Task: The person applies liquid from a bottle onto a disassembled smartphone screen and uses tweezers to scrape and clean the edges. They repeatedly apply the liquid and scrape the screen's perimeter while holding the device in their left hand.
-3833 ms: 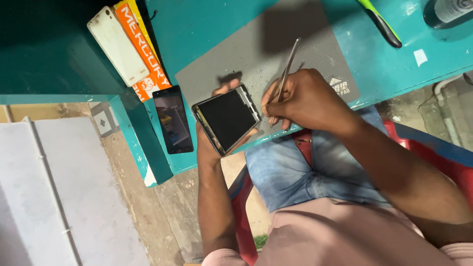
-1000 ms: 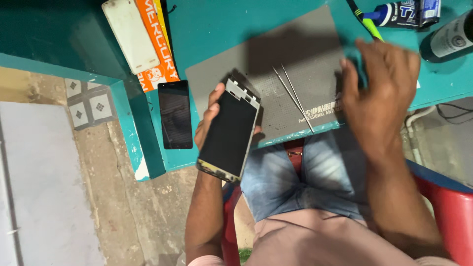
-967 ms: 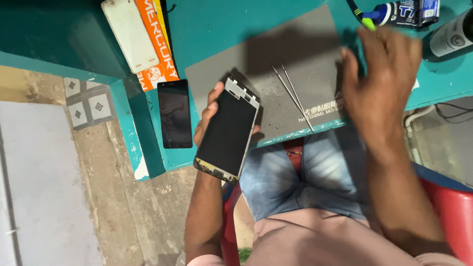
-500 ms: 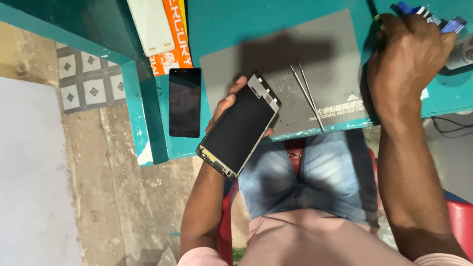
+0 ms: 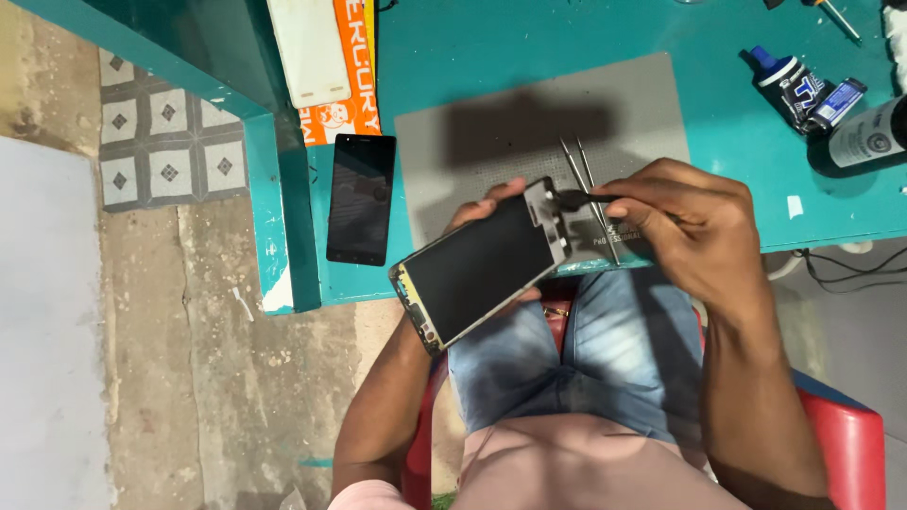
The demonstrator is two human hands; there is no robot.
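Note:
My left hand (image 5: 475,209) grips an opened phone (image 5: 482,269) from below and holds it tilted over the table's front edge, dark face up, grey inner frame at its far end. My right hand (image 5: 694,227) pinches a thin dark tool (image 5: 584,198) whose tip touches that far end. Metal tweezers (image 5: 573,162) lie loose on the grey work mat (image 5: 529,123), just behind the phone.
A black phone screen (image 5: 360,198) lies left of the mat on the teal table (image 5: 453,38). A white phone case (image 5: 307,47) rests on an orange box (image 5: 357,90) at the back. Small bottles (image 5: 803,85) and a dark can (image 5: 864,137) stand far right. A red chair (image 5: 841,425) is under me.
My right hand came back from the bottles at the far right with a thin dark tool and now touches the phone's far end. The left hand's phone has tilted flatter.

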